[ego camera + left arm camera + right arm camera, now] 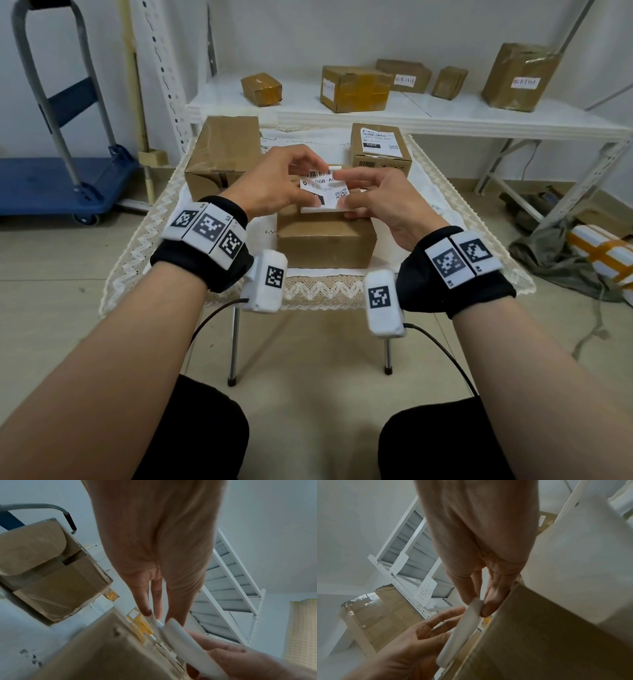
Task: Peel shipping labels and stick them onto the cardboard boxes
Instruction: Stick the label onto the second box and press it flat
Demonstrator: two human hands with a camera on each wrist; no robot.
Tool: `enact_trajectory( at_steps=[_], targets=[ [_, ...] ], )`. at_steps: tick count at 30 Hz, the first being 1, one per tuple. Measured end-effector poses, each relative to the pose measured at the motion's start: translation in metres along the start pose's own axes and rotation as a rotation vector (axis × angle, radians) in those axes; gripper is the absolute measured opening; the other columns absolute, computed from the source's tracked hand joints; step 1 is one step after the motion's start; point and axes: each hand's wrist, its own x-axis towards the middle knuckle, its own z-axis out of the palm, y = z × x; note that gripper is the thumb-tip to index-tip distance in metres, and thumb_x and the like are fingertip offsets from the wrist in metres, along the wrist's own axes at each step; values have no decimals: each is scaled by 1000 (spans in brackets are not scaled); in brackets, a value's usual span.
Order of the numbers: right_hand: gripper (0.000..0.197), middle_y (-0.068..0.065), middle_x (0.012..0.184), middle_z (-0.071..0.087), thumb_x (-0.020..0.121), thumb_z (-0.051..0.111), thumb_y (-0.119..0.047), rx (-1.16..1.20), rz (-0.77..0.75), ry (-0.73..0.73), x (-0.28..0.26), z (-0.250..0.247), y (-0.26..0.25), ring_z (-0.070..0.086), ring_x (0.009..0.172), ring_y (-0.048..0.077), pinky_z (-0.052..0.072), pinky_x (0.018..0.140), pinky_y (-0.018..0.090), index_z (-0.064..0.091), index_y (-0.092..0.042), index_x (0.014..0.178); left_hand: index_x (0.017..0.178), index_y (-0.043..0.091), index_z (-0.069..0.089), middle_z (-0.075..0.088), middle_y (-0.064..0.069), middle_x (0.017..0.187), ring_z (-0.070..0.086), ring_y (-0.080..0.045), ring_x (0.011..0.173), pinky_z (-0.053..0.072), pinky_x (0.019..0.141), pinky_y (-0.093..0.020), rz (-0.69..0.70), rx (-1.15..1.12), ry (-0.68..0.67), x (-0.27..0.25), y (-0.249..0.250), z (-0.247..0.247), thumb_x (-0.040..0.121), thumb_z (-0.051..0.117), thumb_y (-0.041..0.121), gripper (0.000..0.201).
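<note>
Both hands hold a white shipping label (pixel 323 192) with a barcode and QR code just above a small cardboard box (pixel 325 240) at the table's front. My left hand (pixel 301 185) pinches the label's left edge, with its fingers (pixel 154 601) nearly straight. My right hand (pixel 342 190) pinches the right edge between thumb and fingers (pixel 491 605). The label (pixel 462 632) curves, seen edge-on beside the box (pixel 539 635). The label's underside is hidden. A larger plain box (pixel 222 154) stands at the left, and a labelled box (pixel 380 147) at the back right.
A lace cloth (pixel 144 253) covers the small table. Behind it, a white shelf (pixel 445 116) carries several taped boxes. A blue hand trolley (pixel 61 178) stands to the left. Bags and a wrapped parcel (pixel 603 253) lie on the floor to the right.
</note>
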Motion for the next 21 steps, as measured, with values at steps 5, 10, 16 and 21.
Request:
enact_trajectory(
  at_steps=[5, 10, 16, 21],
  targets=[
    [46, 2, 101, 67, 84, 69, 15, -59, -41, -5, -2, 2, -3, 63, 75, 12, 52, 62, 14, 71, -7, 124, 108, 26, 65, 65, 3, 126, 58, -13, 125, 51, 106, -38, -1, -18, 10, 2, -4, -2, 73, 87, 3, 47],
    [40, 6, 101, 66, 86, 68, 14, -113, -52, 8, -1, 1, -2, 61, 74, 12, 49, 58, 12, 73, -6, 120, 114, 21, 65, 65, 1, 127, 58, -15, 125, 51, 105, -33, 5, -6, -4, 3, -6, -1, 75, 86, 5, 47],
    [34, -3, 94, 66, 87, 70, 8, -169, -30, 28, 3, 1, 1, 59, 69, 6, 50, 59, 15, 75, -14, 113, 115, 20, 65, 66, 0, 129, 61, -16, 123, 51, 106, -36, 17, 33, -16, 5, -10, 3, 76, 85, 5, 46],
    [33, -1, 98, 68, 86, 74, 5, -203, -31, 33, 4, 3, 2, 59, 67, 5, 50, 58, 15, 75, -15, 112, 117, 20, 65, 65, 1, 128, 60, -16, 123, 50, 105, -34, 9, 65, -36, 5, -10, 3, 77, 86, 7, 47]
  ],
)
